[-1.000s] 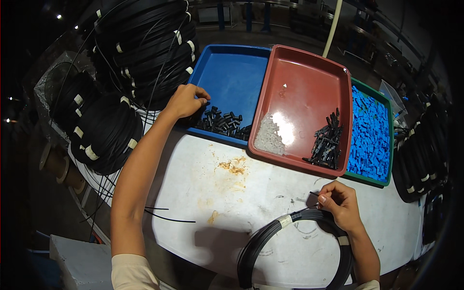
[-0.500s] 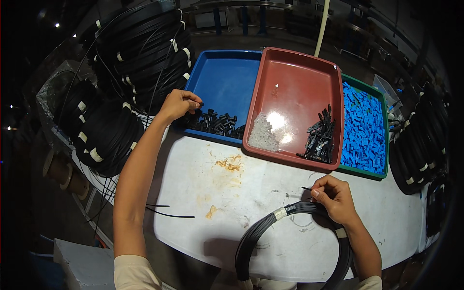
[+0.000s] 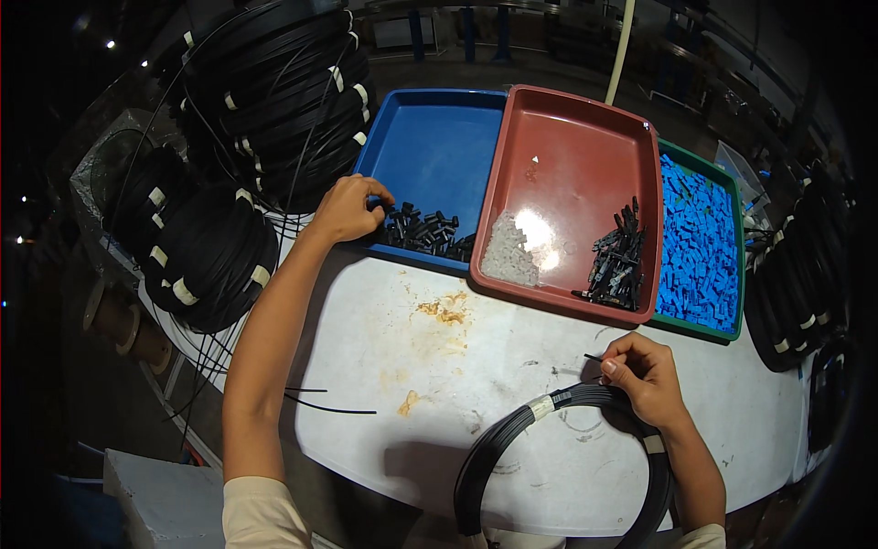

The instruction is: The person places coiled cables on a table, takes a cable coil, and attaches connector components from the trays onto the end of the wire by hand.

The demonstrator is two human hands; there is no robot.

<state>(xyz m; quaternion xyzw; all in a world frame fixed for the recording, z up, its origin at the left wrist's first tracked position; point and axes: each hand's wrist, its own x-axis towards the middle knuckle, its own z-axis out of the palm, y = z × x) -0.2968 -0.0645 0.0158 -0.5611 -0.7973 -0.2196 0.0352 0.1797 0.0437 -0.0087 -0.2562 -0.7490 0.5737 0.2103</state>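
Note:
My left hand (image 3: 352, 209) reaches over the near left corner of the blue tray (image 3: 439, 101), its fingers curled together beside a pile of small black cylindrical parts (image 3: 425, 231). Something dark shows at the fingertips, too hidden to name. With thumb and forefinger, my right hand (image 3: 643, 375) pinches a thin black cable (image 3: 593, 358) near its end, which sticks out to the left. Below that hand a coil of black cable (image 3: 494, 448), bound with pale tape, rests at the near edge of the white table (image 3: 366, 329).
A red tray (image 3: 576, 119) holds small clear pieces (image 3: 509, 252) and slim black parts (image 3: 618, 265). In the green tray (image 3: 739, 274) lie many blue pieces (image 3: 697, 247). Taped cable coils (image 3: 274, 110) are stacked at left; more coils (image 3: 800, 274) stand at right. Loose cable ends (image 3: 334, 410) cross the table's left edge.
My left hand has lowered slightly toward the black parts, its fingers more curled. The view has shifted a little, moving the scene right. My right hand keeps its pinch on the cable.

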